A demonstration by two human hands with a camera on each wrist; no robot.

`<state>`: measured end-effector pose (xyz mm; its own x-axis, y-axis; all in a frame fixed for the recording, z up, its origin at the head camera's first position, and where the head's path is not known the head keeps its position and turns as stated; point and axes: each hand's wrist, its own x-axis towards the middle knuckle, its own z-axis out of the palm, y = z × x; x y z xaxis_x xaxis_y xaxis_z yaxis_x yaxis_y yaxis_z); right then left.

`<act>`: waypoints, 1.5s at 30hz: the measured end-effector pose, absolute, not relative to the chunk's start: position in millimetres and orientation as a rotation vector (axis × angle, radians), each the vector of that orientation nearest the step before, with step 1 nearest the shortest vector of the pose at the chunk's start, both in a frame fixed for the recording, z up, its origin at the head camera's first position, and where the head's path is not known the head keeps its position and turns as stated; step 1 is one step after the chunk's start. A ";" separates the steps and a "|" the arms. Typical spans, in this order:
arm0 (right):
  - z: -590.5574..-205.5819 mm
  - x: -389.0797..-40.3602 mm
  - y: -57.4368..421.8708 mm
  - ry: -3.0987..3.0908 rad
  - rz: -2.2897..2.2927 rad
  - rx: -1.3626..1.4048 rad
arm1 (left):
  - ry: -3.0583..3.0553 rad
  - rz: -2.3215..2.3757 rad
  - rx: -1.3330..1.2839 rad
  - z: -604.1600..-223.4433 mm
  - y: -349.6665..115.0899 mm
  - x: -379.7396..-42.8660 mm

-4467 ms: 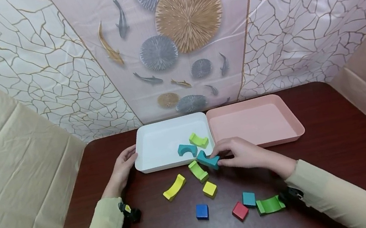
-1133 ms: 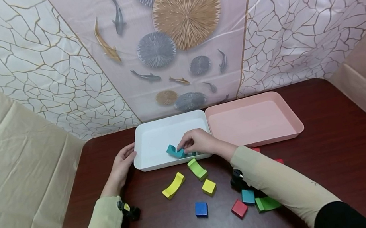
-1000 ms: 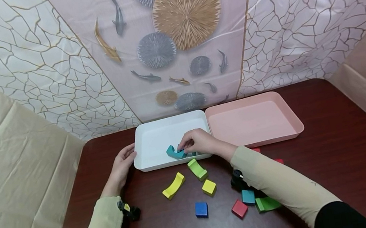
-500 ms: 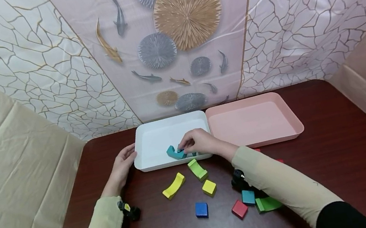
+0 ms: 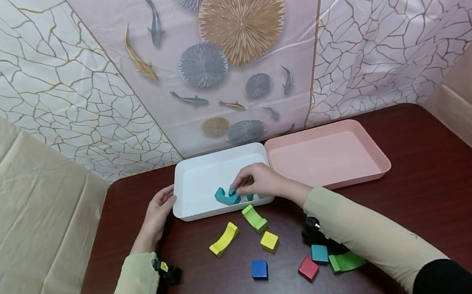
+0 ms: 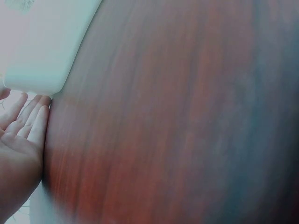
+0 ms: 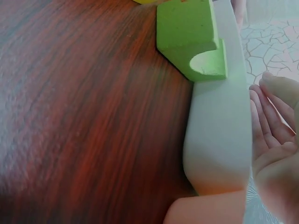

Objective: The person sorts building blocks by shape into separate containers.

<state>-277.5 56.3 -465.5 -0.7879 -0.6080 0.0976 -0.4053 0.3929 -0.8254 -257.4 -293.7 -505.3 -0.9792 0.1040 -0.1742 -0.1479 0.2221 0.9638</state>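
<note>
My left hand [image 5: 158,214] touches the left end of the white tray [image 5: 194,175] with its fingers extended; in the left wrist view, straight fingers [image 6: 35,116] lie at the tray's corner. Inside the tray, near its front rim, lies a teal arch block [image 5: 227,199]. My right hand [image 5: 258,181] is over the tray, its fingertips right beside that block. In the right wrist view, its fingers [image 7: 266,121] look loosely extended, with no block seen between them. Another teal piece [image 5: 250,197] shows partly below the hand.
A pink tray [image 5: 372,150] adjoins on the right. In front lie a lime arch block [image 5: 255,218], a yellow arch block [image 5: 224,240] and yellow [image 5: 269,241], blue [image 5: 259,270], red [image 5: 308,269] and teal [image 5: 319,254] cubes. The right sleeve partly covers a green arch block [image 5: 346,261].
My right hand has brought a teal arch block from the front rim into the white tray. Since half a second ago it has shifted slightly right, uncovering more teal. The left hand stays put.
</note>
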 end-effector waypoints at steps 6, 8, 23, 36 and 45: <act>-457.6 -274.9 63.3 2.416 -1.346 -0.814 | 2.297 1.839 -0.034 -505.6 -293.3 -258.1; -455.4 -274.1 65.5 2.422 -1.337 -0.811 | 2.299 1.840 -0.035 -505.7 -293.1 -258.4; -438.9 -264.0 84.7 2.472 -1.291 -0.896 | 2.283 1.848 -0.062 -504.0 -293.1 -257.1; -426.2 -248.9 102.5 2.462 -1.236 -0.910 | 2.279 1.844 -0.053 -503.4 -293.3 -255.9; -422.1 -239.4 114.9 2.461 -1.270 -0.962 | 2.286 1.842 -0.050 -503.8 -293.8 -256.0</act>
<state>-239.4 114.9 -422.1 -0.7650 -0.6351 0.1066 -0.4550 0.4159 -0.7874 -256.0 -293.8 -503.8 -0.9784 0.1020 -0.1800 -0.1542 0.2205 0.9631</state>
